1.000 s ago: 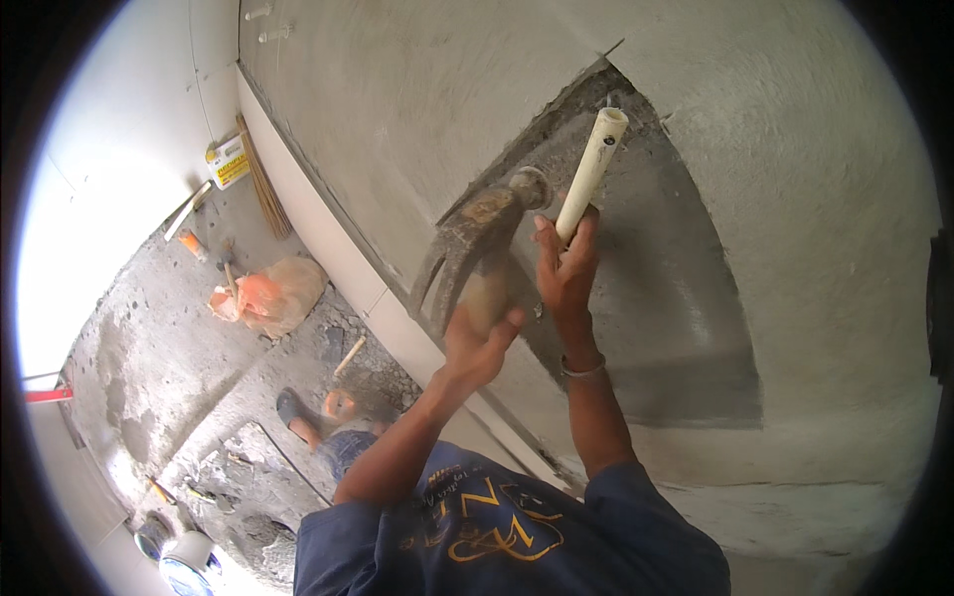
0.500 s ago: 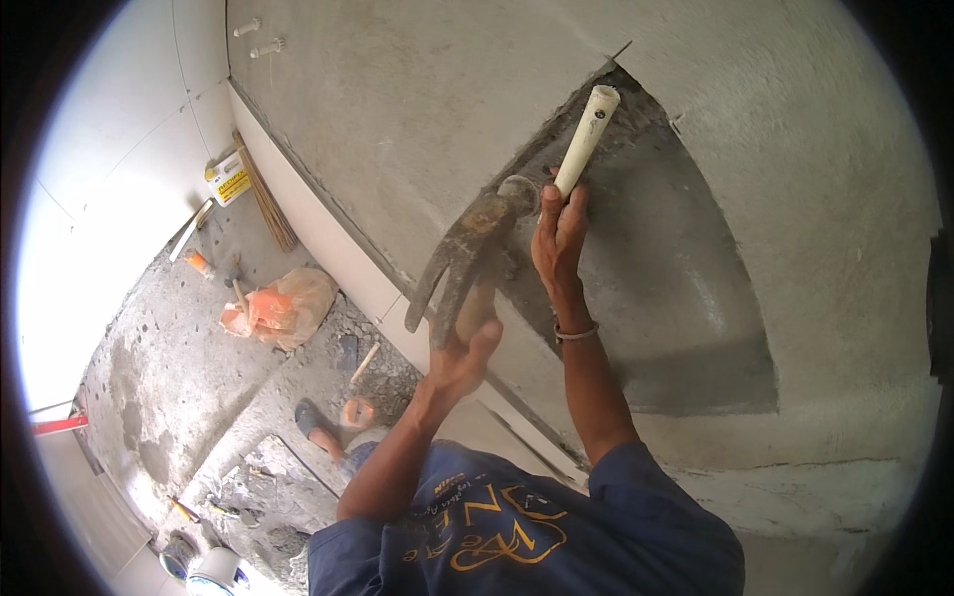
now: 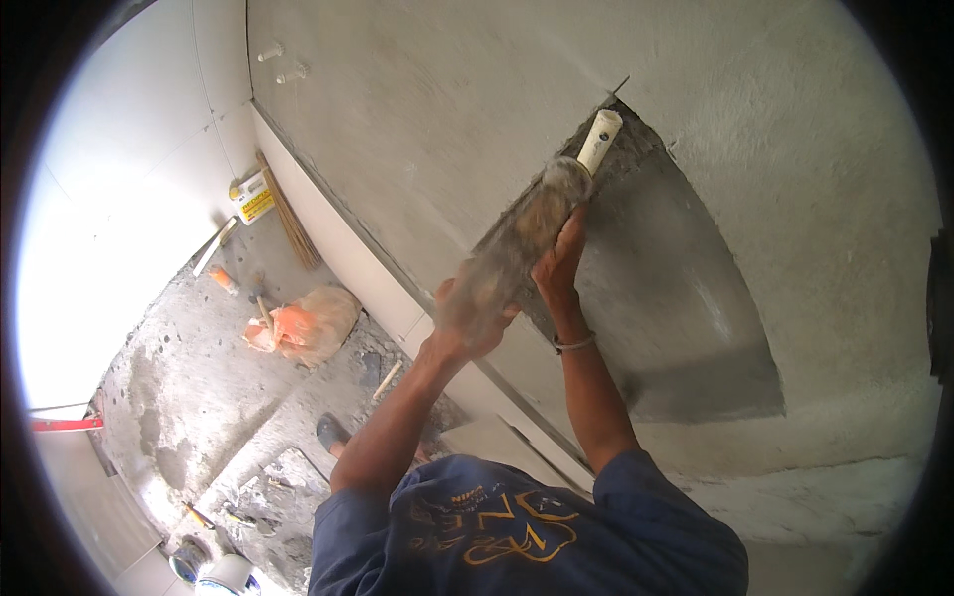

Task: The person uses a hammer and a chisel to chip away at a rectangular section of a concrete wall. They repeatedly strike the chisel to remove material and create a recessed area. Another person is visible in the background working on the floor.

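Observation:
My left hand is wrapped round a claw hammer, smeared by motion. Its round striking face lies against or just in front of a cream-white plastic pipe; I cannot tell if they touch. My right hand is closed round the lower part of that pipe, with some fingers hidden behind the hammer. The pipe leans up and to the right over the far end of a dark, damp-looking mortar patch in the grey wall. A small dark hole shows near its top end.
Two white pipe stubs stick out at the upper left. On the rubble-strewn floor stand or lie an orange-and-clear plastic bag, a jug, a stick bundle, a short pale rod and a bucket. A pale ledge runs alongside.
The hammer has swung up and right, its head now at the pipe and covering part of it. My right hand stays on the pipe. The whole view has shifted slightly.

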A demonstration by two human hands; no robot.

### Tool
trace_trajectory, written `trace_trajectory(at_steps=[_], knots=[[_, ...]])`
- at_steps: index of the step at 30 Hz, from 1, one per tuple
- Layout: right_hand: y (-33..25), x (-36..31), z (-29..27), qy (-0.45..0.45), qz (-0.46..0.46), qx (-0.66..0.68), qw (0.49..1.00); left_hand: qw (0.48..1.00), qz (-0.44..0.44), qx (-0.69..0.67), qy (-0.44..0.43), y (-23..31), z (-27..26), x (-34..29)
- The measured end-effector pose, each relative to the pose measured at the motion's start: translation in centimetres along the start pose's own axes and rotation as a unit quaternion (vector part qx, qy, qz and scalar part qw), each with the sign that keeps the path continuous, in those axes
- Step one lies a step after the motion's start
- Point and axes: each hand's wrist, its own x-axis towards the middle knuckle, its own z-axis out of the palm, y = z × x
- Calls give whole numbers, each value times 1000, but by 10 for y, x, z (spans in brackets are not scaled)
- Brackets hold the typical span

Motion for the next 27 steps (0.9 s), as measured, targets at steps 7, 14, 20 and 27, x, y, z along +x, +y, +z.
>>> trace_trajectory(at_steps=[7, 14, 20, 27], knots=[[24, -17, -2, 14, -23, -11, 1000, 988, 93, 117, -25, 12, 6, 27], [21, -4, -19, -46, -1, -3, 999, 997, -74, -10, -25, 21, 22, 44], [53, -23, -26, -74, 56, 28, 995, 996, 72, 23, 37, 16, 43, 26], [22, -5, -37, -44, -73, -7, 996, 997, -69, -23, 17, 38, 52, 19]])
